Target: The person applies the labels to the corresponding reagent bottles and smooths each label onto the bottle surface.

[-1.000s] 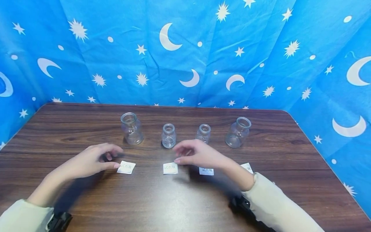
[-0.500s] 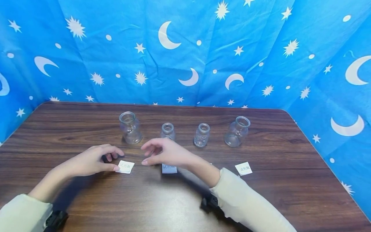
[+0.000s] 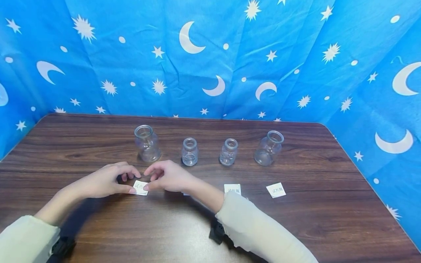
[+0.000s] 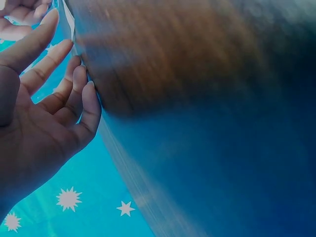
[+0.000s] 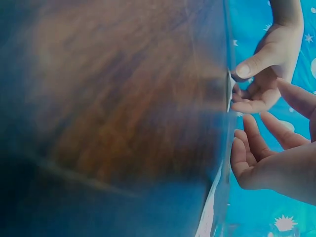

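At the left of the head view, a small white paper label (image 3: pixel 140 187) with handwritten characters lies on the wooden table. My left hand (image 3: pixel 110 181) is at its left edge, thumb tip overlapping the paper and fingers loosely bent. From the other side my right hand (image 3: pixel 171 176) has its thumb tip at the label's right edge. The left wrist view shows the left hand (image 4: pixel 49 106) with thumb and fingers apart, near the paper's edge (image 4: pixel 70 22). In the right wrist view, the right hand (image 5: pixel 276 160) has its fingers spread apart, facing the left hand (image 5: pixel 269 64).
Behind the hands stand a large glass jar (image 3: pixel 148 144), two smaller ones (image 3: pixel 190 153) (image 3: pixel 228 153) and another large jar (image 3: pixel 269 149). Two labels (image 3: pixel 232 188) (image 3: pixel 276 190) lie to the right; another (image 3: pixel 186 194) is mostly hidden under the right forearm. A blue curtain (image 3: pixel 131 98) hangs behind.
My right hand has moved left, past the middle labels, to the leftmost label. The left hand has stayed beside that label. The jars stand as before; the view has shifted slightly.
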Motion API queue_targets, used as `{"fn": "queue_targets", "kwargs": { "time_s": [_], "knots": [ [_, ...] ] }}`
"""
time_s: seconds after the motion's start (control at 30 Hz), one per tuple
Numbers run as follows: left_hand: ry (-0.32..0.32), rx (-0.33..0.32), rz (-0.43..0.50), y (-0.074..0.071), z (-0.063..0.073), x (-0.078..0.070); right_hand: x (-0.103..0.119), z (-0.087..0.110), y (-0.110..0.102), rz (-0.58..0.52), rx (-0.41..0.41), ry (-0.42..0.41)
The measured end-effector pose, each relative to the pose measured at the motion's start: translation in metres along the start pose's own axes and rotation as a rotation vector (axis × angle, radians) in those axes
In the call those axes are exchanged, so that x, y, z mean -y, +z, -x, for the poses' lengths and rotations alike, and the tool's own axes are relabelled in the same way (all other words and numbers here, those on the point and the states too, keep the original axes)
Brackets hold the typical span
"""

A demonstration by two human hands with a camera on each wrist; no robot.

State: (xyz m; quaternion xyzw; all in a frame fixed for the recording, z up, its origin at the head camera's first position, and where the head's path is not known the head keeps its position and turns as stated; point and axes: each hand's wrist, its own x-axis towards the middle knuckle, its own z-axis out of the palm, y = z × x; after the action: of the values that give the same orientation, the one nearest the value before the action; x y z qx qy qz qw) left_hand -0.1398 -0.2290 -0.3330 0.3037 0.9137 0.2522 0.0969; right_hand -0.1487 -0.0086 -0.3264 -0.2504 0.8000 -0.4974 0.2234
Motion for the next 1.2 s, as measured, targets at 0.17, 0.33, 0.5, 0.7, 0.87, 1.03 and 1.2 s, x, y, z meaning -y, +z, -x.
{"fn": "queue_targets", "kwargs": {
  "time_s": [0.17, 0.33, 0.5, 0.7, 0.87, 1.03, 1.2],
  "knots": [
    [0.008, -0.015, -0.004, 0.002, 0.0, 0.004, -0.002, -0.005, 0.003, 0.086, 0.011, 0.013],
    [-0.02, 0.013, 0.006, 0.0, -0.001, 0.0, -0.004, -0.01, 0.006, 0.14, 0.016, 0.033],
    [-0.015, 0.008, 0.011, 0.001, -0.001, -0.001, -0.001, -0.01, 0.007, 0.226, 0.051, 0.034],
    [-0.026, 0.008, 0.009, 0.003, -0.002, -0.003, -0.001, -0.013, 0.01, 0.356, 0.055, 0.019],
    [-0.023, -0.001, -0.003, 0.003, -0.001, -0.005, -0.001, -0.014, 0.011, 0.416, 0.052, -0.013],
    [-0.001, -0.02, -0.01, 0.005, -0.001, -0.004, -0.001, -0.011, 0.011, 0.453, 0.076, -0.09],
    [0.009, -0.033, -0.016, 0.006, -0.002, -0.003, -0.001, -0.009, 0.011, 0.472, 0.085, -0.123]
  ]
}}
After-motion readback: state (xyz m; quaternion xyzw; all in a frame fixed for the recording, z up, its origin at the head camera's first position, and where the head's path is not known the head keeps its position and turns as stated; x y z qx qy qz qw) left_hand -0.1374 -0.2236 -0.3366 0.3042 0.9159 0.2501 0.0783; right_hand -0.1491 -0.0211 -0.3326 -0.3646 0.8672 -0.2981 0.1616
